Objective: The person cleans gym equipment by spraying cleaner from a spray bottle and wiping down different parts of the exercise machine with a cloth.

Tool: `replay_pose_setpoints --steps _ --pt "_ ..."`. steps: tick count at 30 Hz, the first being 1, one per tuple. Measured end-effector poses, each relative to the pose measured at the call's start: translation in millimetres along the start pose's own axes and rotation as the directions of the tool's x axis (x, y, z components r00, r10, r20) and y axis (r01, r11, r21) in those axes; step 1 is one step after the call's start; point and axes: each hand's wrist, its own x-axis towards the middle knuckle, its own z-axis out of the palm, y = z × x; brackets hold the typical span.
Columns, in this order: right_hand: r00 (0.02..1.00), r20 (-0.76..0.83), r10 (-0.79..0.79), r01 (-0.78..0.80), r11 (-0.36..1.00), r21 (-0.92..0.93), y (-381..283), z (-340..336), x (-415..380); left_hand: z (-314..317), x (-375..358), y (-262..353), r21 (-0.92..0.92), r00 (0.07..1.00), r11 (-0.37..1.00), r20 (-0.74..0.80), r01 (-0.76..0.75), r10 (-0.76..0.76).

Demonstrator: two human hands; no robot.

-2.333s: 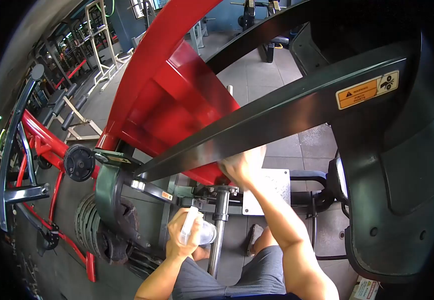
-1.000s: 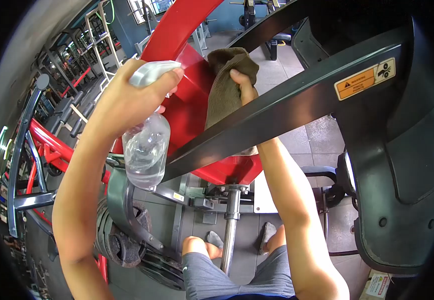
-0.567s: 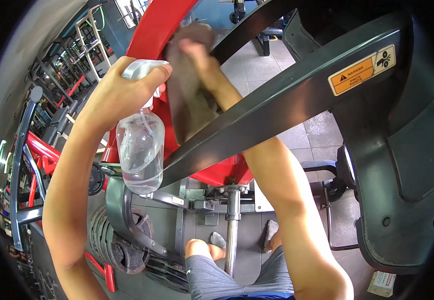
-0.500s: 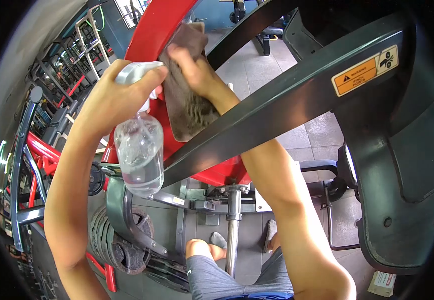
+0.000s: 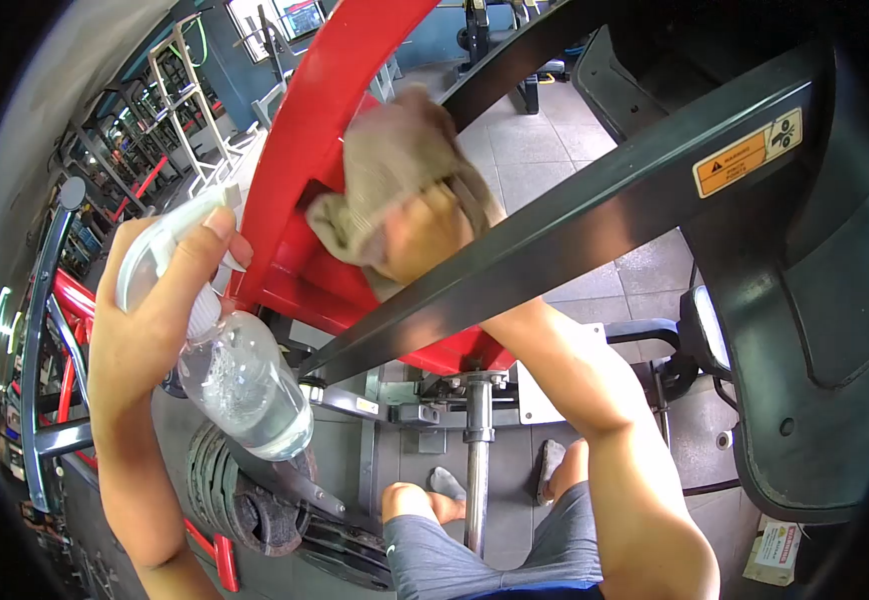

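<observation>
My left hand [image 5: 160,290] is wrapped round the white trigger head of a clear spray bottle [image 5: 245,385], which hangs tilted and holds some clear liquid. Beyond the black bar [image 5: 565,195], my right hand [image 5: 425,235] grips a brown-grey cloth [image 5: 385,165], bunched and blurred by motion. The cloth lies over the red frame [image 5: 305,130] of a gym machine; whether it presses on the metal is hard to see. Part of my right forearm passes behind the bar.
A black padded part [image 5: 805,400] of the machine stands at the right, near an orange warning label [image 5: 750,153]. Weight plates [image 5: 240,495] sit low on the left. A metal post [image 5: 479,470] rises between my legs. Racks [image 5: 190,100] stand in the background.
The spray bottle has moved left and down and tilted more. My right hand has moved right and down, and the cloth, spread lengthwise before, is now bunched around it.
</observation>
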Motion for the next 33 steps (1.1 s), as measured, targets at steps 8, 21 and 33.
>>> replay_pose_setpoints --steps 8,21,33 --pt "0.972 0.207 0.111 -0.165 0.95 0.265 18 6 58 1 -15 -9 -0.051 0.998 0.998 0.047 0.034 -0.031" --pt "0.855 0.063 0.515 -0.51 0.856 -0.084 44 -73 -253 1 -80 -70 -0.275 0.994 0.96 0.087 -0.045 0.072" --pt "0.755 0.655 0.026 -0.027 1.0 -0.008 -27 71 -18 0 -167 -161 -0.28 0.929 0.942 0.362 0.184 -0.074"
